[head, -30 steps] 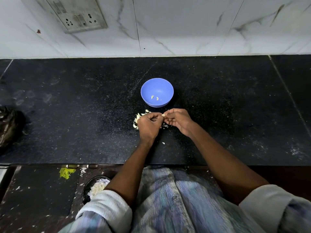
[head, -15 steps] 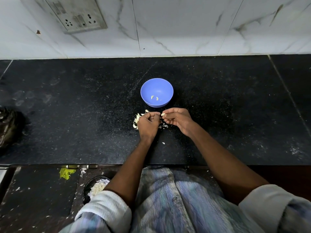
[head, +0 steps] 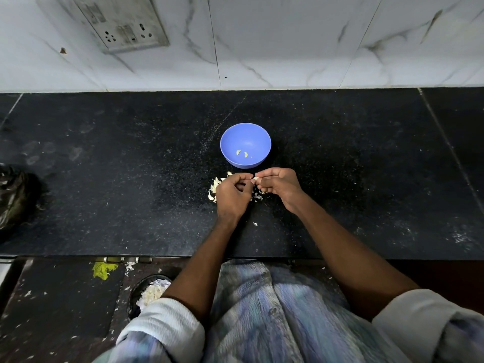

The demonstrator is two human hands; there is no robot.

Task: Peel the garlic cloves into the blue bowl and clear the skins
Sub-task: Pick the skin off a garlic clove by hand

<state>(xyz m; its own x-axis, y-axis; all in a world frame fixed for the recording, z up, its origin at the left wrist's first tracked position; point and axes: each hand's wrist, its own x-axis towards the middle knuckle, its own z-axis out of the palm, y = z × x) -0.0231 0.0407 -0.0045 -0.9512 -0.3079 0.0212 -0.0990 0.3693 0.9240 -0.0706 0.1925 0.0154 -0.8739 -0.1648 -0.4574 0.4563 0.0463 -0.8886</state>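
I am pinching a garlic clove between my left hand and right hand — both curled on it — just nearside the blue bowl, right hand nearer.

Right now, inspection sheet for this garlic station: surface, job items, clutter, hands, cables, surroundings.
Surface: black counter, speckled with bits.
Job's things: blue bowl holds two peeled cloves; unpeeled pile beside the left hand.
Clutter: skin scraps on the counter; black bag at left edge.
Hands: left hand and right hand pinch one garlic clove.
Cables: nothing seen.
Surroundings: wall socket; bin of skins below.
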